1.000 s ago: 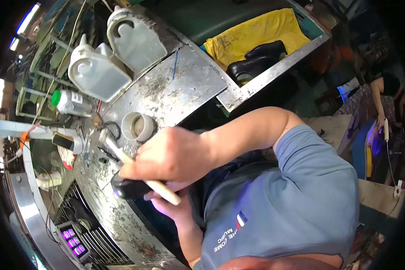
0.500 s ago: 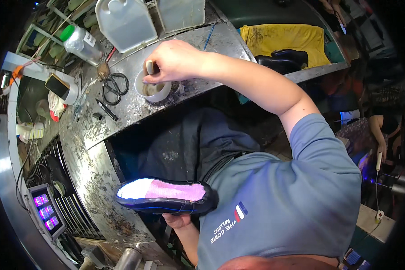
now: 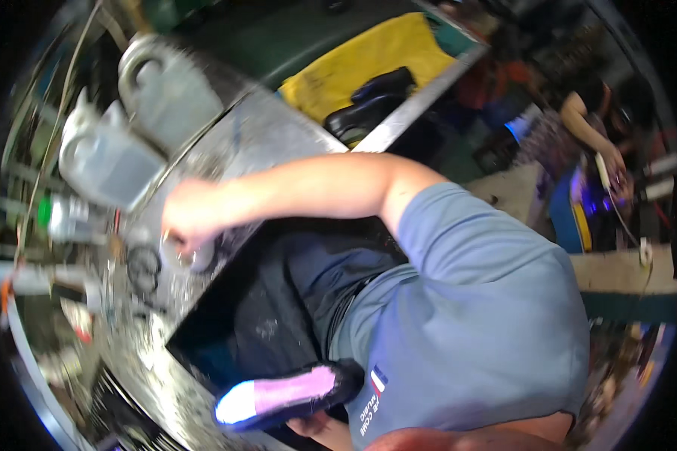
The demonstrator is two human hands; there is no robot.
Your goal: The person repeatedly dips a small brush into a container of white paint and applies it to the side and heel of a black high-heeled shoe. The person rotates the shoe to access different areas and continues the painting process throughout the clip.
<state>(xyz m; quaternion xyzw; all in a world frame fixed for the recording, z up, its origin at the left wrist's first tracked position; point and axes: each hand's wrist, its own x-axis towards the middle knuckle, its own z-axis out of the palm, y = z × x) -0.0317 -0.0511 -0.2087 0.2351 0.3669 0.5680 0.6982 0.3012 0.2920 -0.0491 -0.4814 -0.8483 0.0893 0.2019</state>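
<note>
Low in the view, my left hand grips a black shoe from beneath, its fingers partly hidden. The shoe's underside faces up. A pale pink and white surface shows there inside the black edge, with the toe end brightly lit. My right arm stretches over the metal bench to a small white cup. Blurred by motion, my right hand is closed over the cup around a short handle with a pale end. What the handle ends in is hidden in the cup.
Black scissors lie beside the cup on the stained metal bench. Translucent plastic jugs and a green-lidded jar stand behind. Farther right are a yellow cloth with black shoes and another person's hand.
The view has swung, shifting the bench, jugs and cloth in the picture. My right hand stays at the cup, now blurred. My left hand still holds the shoe.
</note>
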